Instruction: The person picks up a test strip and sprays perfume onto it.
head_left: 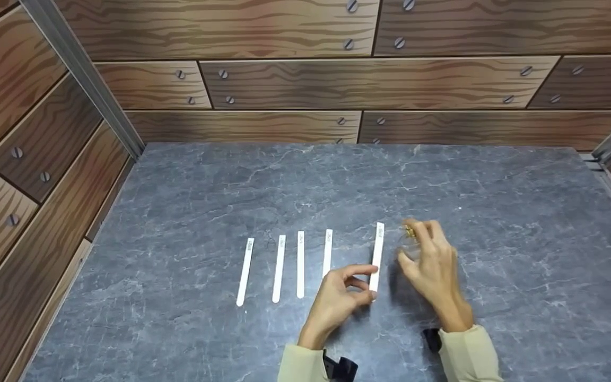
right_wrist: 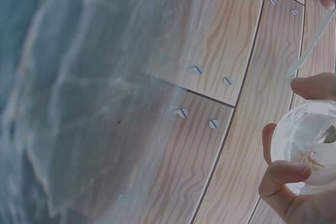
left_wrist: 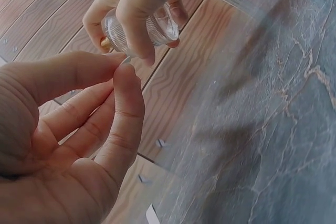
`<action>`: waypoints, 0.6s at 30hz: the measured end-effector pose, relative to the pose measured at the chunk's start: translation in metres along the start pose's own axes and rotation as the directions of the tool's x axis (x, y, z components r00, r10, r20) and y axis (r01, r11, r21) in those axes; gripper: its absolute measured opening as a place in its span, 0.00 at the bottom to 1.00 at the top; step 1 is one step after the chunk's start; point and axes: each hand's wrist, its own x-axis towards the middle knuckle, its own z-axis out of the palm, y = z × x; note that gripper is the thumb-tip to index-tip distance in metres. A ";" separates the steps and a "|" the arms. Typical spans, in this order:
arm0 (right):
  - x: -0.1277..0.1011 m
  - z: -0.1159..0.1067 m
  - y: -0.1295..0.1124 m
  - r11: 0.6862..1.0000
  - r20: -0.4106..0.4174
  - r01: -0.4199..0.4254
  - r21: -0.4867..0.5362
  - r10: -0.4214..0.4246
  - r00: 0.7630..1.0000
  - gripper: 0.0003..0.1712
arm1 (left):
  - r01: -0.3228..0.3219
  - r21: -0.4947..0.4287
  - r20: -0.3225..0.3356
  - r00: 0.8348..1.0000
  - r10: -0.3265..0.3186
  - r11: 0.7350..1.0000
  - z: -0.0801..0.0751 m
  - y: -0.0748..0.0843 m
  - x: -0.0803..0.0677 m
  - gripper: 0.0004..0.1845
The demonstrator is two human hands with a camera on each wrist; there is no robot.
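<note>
Above the grey tabletop (head_left: 496,212), left hand (head_left: 337,297) pinching a white strip (head_left: 377,254), right hand (head_left: 433,265) just beside, gripping a clear bottle (left_wrist: 142,27).

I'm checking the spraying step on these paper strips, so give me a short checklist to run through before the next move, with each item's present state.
1. Left hand pinches the lower end of the raised strip: ok.
2. Right hand grips the small clear bottle: ok.
3. Bottle close beside the raised strip: ok.
4. Nozzle aimed at the strip: cannot tell, fingers and blur hide it.
5. Four other strips lie flat in a row on the grey tabletop, apart from the hands: ok.
6. Liquid left in the bottle: cannot tell.
</note>
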 end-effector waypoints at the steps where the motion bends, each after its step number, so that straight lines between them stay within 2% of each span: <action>1: 0.000 0.000 0.000 1.000 -0.014 0.004 -0.001 -0.004 1.000 0.34 | 0.003 0.006 0.002 1.000 -0.003 1.000 0.000 0.000 0.000 0.24; 7: 0.001 0.002 -0.002 1.000 -0.058 0.029 -0.006 -0.029 0.998 0.35 | 0.008 0.007 -0.003 1.000 -0.008 1.000 -0.001 -0.001 0.000 0.24; 18: 0.000 0.001 -0.001 0.999 -0.029 0.034 -0.004 -0.035 0.999 0.33 | -0.007 -0.015 -0.016 1.000 0.007 1.000 0.000 0.003 -0.001 0.24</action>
